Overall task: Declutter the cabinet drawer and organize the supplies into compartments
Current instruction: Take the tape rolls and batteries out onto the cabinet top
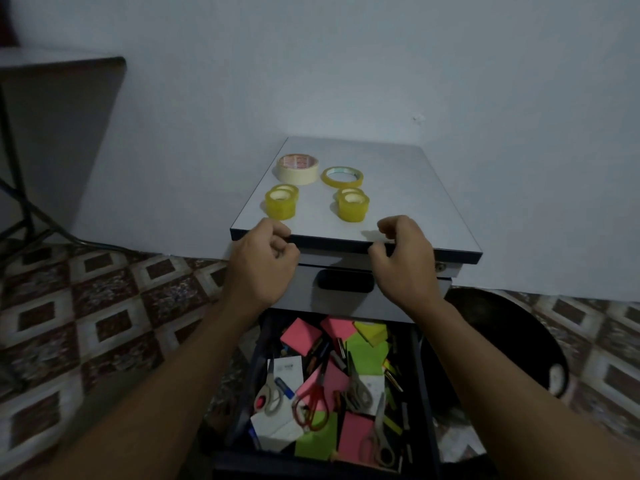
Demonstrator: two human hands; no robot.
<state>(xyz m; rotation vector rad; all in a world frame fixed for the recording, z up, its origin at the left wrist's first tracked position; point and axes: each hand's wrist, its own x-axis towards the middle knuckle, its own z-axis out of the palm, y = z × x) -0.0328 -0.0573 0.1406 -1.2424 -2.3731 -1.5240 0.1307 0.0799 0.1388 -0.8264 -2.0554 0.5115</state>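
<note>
At the front edge of the cabinet top (408,188), the left hand (260,268) and right hand (408,261) hover with fingers curled; whether they grip that edge cannot be told. Below them, the open drawer (423,375) holds jumbled sticky notes (300,336) and scissors (311,403), while tape rolls (298,169) sit on the top's left half.

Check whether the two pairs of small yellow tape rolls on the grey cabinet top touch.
Apart: head view shows bare cabinet top between left pair and right pair.

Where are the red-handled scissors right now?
Head view, low centre: the red-handled scissors lie in the open drawer across a pink sticky pad and a green sticky pad.
</note>
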